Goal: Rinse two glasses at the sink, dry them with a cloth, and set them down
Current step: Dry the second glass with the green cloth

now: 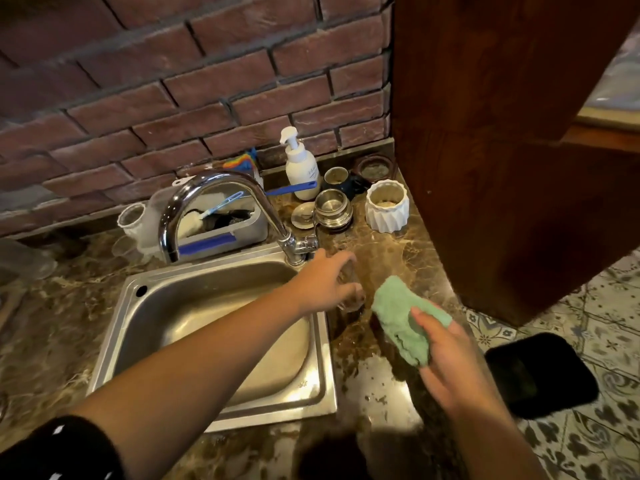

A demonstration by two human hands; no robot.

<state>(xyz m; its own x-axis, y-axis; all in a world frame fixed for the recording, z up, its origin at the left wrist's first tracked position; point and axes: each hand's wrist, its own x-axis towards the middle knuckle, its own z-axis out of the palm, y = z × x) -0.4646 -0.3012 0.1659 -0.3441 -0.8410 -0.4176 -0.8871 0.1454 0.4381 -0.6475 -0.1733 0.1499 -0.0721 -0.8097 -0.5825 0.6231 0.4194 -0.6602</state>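
Two hands show on my feed. The left hand (327,284), mid-frame, curls round a clear glass (353,296) at the brown marble counter (398,244), just right of the steel sink (277,414). The right hand (446,358), lower right, grips a green cloth (398,320). I see a brick wall (173,81) upper left, a wood panel (485,133) upper right and patterned floor tiles (609,306) at the right edge.
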